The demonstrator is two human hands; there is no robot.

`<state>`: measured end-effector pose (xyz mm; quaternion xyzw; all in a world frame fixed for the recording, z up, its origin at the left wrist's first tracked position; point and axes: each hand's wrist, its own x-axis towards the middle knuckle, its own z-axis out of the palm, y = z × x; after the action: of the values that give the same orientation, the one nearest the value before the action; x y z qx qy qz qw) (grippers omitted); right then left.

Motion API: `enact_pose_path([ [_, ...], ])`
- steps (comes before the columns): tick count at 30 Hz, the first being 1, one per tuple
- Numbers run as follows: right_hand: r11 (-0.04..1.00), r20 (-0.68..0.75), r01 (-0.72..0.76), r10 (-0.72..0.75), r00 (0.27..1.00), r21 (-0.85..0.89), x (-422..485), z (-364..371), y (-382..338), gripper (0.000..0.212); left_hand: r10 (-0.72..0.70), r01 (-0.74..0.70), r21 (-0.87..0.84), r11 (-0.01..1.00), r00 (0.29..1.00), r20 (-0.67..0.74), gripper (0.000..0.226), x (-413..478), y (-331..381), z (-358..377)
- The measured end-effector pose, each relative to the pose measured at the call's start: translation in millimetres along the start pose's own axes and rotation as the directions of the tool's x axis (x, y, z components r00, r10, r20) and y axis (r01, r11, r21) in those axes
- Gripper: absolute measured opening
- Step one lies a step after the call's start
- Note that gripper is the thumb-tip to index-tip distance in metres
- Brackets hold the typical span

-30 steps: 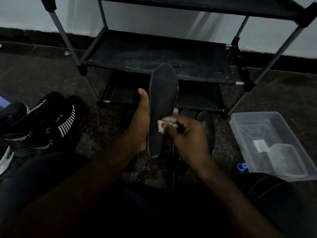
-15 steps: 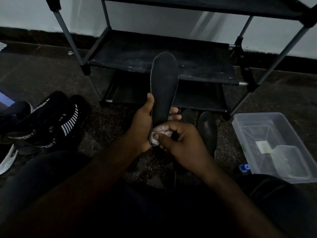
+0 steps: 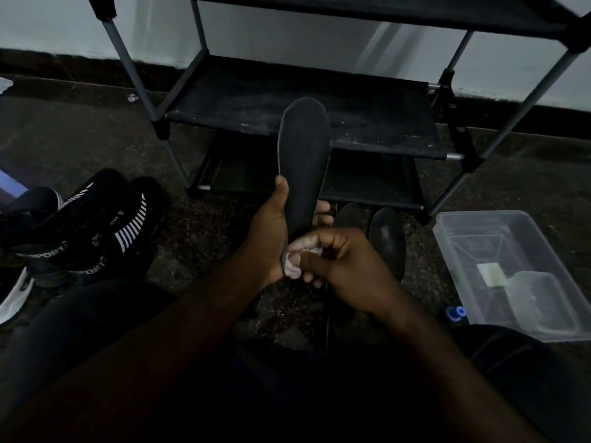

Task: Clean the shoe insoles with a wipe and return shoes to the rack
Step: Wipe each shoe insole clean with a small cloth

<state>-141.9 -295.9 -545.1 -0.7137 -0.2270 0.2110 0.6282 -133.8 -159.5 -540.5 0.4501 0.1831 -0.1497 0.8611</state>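
My left hand [image 3: 267, 238] grips a dark insole [image 3: 303, 158] near its heel end, thumb along the left edge, and holds it upright before the shoe rack [image 3: 307, 123]. A pale crumpled wipe [image 3: 295, 262] is pinched in my right hand [image 3: 345, 263] and sits against the insole's bottom end. Two black shoes [image 3: 383, 238] stand on the floor just behind my hands, partly hidden. The rack's shelves are bare and dusty.
Black striped sports shoes [image 3: 105, 228] lie in a heap on the floor at the left, with a white shoe [image 3: 14, 297] below them. At the right sits a clear plastic box [image 3: 511, 270] holding a smaller tub. A blue bottle cap [image 3: 456, 313] shows beside it.
The insole has risen and my left hand has slid down toward its heel. My right hand with the wipe has moved down from the insole's middle to its bottom end.
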Motion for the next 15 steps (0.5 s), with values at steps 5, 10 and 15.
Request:
enact_pose_path([
  [5, 0.998, -0.267, 0.054, -0.059, 0.962, -0.028, 5.1, -0.6, 7.7, 0.009, 0.02, -0.02, 0.002, 1.0, 1.0, 0.02, 0.081, 0.7, -0.5, -0.7],
  [10, 0.941, -0.083, 0.047, -0.079, 0.993, -0.334, 1.3, 4.5, 12.2, 0.012, 0.036, -0.036, -0.002, 0.999, 0.997, -0.067, 0.078, 3.6, -7.6, -2.1],
  [15, 1.0, -0.027, -0.021, 0.021, 0.999, 0.003, 1.7, -4.1, 3.7, 0.007, 0.012, -0.011, 0.01, 1.0, 0.999, -0.037, 0.08, 3.8, -3.0, -1.0],
])
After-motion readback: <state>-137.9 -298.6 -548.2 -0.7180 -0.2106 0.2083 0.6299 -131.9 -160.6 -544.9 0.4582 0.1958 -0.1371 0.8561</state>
